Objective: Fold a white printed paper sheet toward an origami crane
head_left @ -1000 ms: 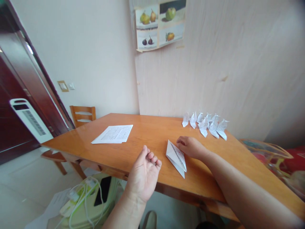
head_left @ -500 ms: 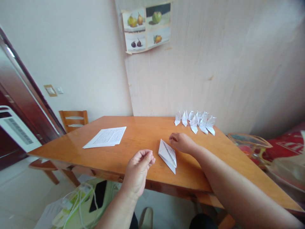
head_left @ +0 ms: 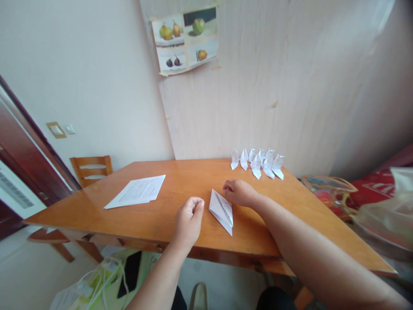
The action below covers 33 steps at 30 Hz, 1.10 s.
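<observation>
A folded white paper shape (head_left: 220,210), pointed at both ends with a dark printed stripe, lies on the wooden table (head_left: 190,181) between my hands. My left hand (head_left: 189,219) is raised to its left, apart from it, with the fingers curled in and the thumb against them; nothing shows in them. At the paper's upper right edge is my right hand (head_left: 240,192), its fingers curled and seemingly empty. Whether it touches the paper is hard to tell. Several folded paper figures (head_left: 256,165), standing upright, are grouped at the table's far right.
A stack of printed sheets (head_left: 137,190) lies on the left part of the table. Beyond the left edge stands a wooden chair (head_left: 92,168). Below are cables (head_left: 105,280) and a dark flat device (head_left: 130,273). Bags (head_left: 380,206) lie past the right edge.
The view has turned slightly to the right. My left hand has rotated, its fingers curling further in. My right hand and the folded paper keep about the same places on the table.
</observation>
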Motion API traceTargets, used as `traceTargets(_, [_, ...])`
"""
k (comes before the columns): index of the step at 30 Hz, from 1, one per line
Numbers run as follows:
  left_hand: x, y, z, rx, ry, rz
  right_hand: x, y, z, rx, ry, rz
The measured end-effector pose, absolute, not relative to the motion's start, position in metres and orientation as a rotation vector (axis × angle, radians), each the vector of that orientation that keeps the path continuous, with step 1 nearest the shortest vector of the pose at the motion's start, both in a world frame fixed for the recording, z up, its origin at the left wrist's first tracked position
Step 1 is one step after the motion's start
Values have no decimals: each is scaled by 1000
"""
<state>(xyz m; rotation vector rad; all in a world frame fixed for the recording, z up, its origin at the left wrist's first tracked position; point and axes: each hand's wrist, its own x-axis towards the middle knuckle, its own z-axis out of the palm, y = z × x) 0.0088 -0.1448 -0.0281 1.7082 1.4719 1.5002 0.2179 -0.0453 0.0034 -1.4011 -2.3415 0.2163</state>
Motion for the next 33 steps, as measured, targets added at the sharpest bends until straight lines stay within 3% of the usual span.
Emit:
traceTargets(13, [15, -126, -38, 2254, 1997, 875, 213, -45, -6, -1451, -2432, 303])
traceTargets(33, [16, -131, -36, 2323, 1903, 795, 203, -47, -15, -1553, -2371, 337])
